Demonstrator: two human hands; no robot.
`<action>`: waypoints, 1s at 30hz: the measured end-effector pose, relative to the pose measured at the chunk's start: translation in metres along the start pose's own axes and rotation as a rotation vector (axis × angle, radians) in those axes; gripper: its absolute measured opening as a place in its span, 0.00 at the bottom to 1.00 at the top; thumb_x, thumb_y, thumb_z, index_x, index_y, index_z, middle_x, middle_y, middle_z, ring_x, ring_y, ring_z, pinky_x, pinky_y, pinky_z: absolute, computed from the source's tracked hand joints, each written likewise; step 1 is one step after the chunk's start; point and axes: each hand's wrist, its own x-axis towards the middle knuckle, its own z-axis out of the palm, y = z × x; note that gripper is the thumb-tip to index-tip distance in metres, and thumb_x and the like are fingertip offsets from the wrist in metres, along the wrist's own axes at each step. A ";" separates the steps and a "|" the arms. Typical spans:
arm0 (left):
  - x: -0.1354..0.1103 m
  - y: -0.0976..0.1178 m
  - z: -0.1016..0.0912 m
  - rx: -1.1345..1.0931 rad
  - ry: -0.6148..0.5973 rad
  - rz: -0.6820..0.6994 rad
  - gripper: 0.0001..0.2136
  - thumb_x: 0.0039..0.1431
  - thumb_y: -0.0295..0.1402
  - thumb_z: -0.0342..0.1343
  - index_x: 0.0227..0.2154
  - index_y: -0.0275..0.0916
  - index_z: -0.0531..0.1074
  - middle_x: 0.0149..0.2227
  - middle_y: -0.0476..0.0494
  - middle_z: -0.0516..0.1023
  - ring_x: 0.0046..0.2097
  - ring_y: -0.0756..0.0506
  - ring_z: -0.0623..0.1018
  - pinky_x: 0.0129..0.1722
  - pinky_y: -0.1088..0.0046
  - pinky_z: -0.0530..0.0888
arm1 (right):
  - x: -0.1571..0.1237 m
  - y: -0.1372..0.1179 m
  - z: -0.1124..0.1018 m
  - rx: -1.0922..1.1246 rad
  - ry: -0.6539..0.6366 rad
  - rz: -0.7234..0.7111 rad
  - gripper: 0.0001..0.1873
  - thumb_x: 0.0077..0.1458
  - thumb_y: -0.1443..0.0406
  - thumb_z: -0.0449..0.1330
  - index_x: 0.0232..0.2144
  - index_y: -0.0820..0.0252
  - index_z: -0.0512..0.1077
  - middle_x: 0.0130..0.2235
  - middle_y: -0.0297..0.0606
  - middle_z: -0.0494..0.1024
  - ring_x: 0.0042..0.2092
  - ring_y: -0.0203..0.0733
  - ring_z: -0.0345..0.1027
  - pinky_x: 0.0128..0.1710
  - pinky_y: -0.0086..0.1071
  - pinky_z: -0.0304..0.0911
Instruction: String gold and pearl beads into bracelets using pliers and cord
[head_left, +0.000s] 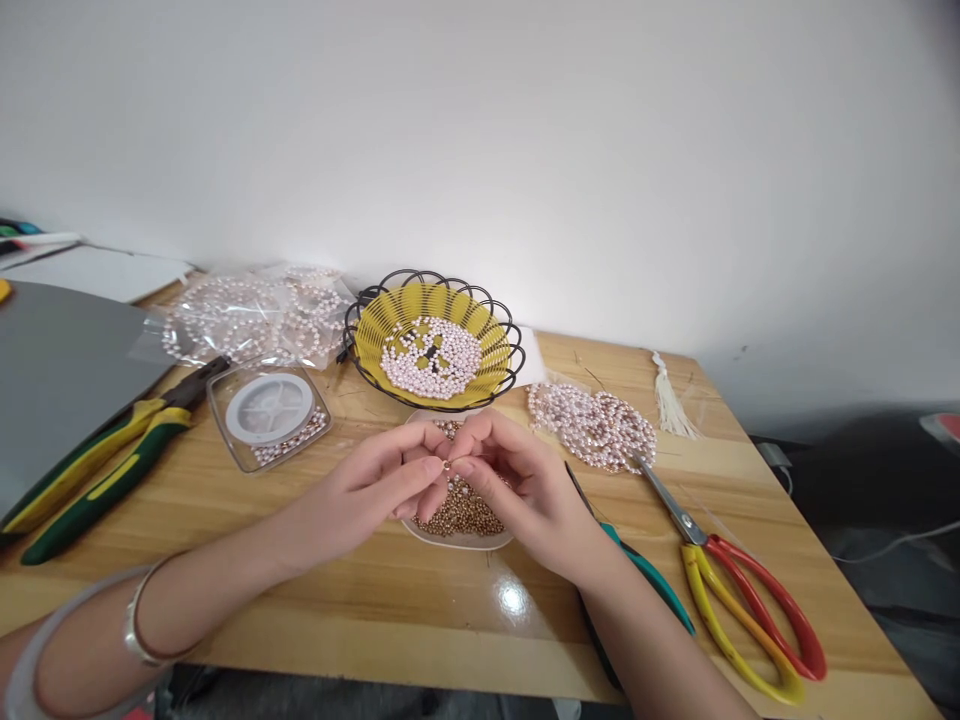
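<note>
My left hand (386, 480) and my right hand (517, 485) meet in a pinch, fingertip to fingertip. A small gold bead (447, 465) shows between the thumbs and fingertips; any thread there is too fine to make out. Both hands hover over a white dish (457, 543) of loose gold beads (463, 512), with some pale ones among them, and partly cover it. Just behind the dish is a yellow woven basket (491, 375) with a black looped rim, holding loose pale pink pearl beads (431, 370).
Red-and-yellow-handled scissors (701, 540) and green-handled pliers (645, 575) lie right, beside strung beads (592, 425) and a white tassel (670, 400). Leftward are a clear box (232, 448) with a white spool (270, 408), bagged bead strings (247, 315) and yellow-green pliers (120, 460).
</note>
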 end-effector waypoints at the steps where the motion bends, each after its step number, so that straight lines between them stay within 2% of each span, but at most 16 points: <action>1: 0.000 -0.001 -0.001 -0.002 0.003 0.000 0.10 0.72 0.38 0.46 0.35 0.40 0.66 0.25 0.53 0.66 0.27 0.51 0.62 0.26 0.74 0.60 | 0.000 0.000 0.000 0.004 -0.010 -0.004 0.07 0.70 0.62 0.56 0.37 0.56 0.67 0.31 0.34 0.77 0.30 0.36 0.67 0.30 0.31 0.57; 6: 0.002 -0.004 0.000 -0.041 -0.004 0.009 0.08 0.69 0.35 0.48 0.33 0.41 0.65 0.24 0.55 0.65 0.25 0.51 0.61 0.26 0.75 0.60 | -0.002 -0.001 0.003 0.047 -0.048 0.058 0.07 0.70 0.60 0.55 0.39 0.56 0.65 0.30 0.34 0.75 0.30 0.37 0.70 0.28 0.30 0.59; 10: 0.002 -0.006 0.002 -0.123 -0.024 -0.003 0.06 0.67 0.33 0.48 0.34 0.40 0.66 0.24 0.55 0.64 0.25 0.52 0.60 0.24 0.75 0.58 | -0.002 -0.004 0.006 0.062 -0.094 0.010 0.06 0.71 0.64 0.52 0.38 0.55 0.63 0.31 0.33 0.74 0.32 0.36 0.70 0.29 0.29 0.59; 15: 0.002 -0.006 0.002 -0.176 -0.019 0.003 0.06 0.66 0.30 0.47 0.32 0.39 0.65 0.23 0.56 0.63 0.24 0.52 0.58 0.24 0.76 0.56 | -0.001 -0.003 0.007 0.064 -0.092 -0.067 0.07 0.72 0.65 0.51 0.37 0.55 0.61 0.33 0.32 0.70 0.34 0.36 0.65 0.32 0.30 0.58; 22: 0.000 -0.004 0.000 -0.097 0.027 0.032 0.08 0.67 0.30 0.48 0.30 0.40 0.62 0.21 0.58 0.60 0.23 0.53 0.57 0.24 0.77 0.56 | -0.004 0.005 0.010 0.162 -0.104 0.015 0.06 0.73 0.64 0.49 0.39 0.55 0.60 0.32 0.28 0.61 0.26 0.32 0.53 0.26 0.28 0.53; 25: -0.001 0.002 0.000 -0.014 0.046 0.054 0.09 0.68 0.33 0.49 0.30 0.40 0.63 0.21 0.59 0.59 0.23 0.53 0.57 0.23 0.77 0.56 | -0.004 0.006 0.008 0.185 -0.082 0.020 0.06 0.73 0.64 0.50 0.39 0.55 0.61 0.31 0.28 0.63 0.27 0.31 0.55 0.26 0.27 0.54; 30: 0.001 0.010 0.000 0.032 0.079 0.032 0.07 0.68 0.35 0.50 0.35 0.39 0.67 0.23 0.59 0.58 0.23 0.53 0.56 0.22 0.78 0.54 | -0.001 0.005 0.003 0.053 0.042 -0.033 0.04 0.68 0.66 0.58 0.37 0.58 0.69 0.32 0.30 0.68 0.29 0.30 0.60 0.27 0.25 0.56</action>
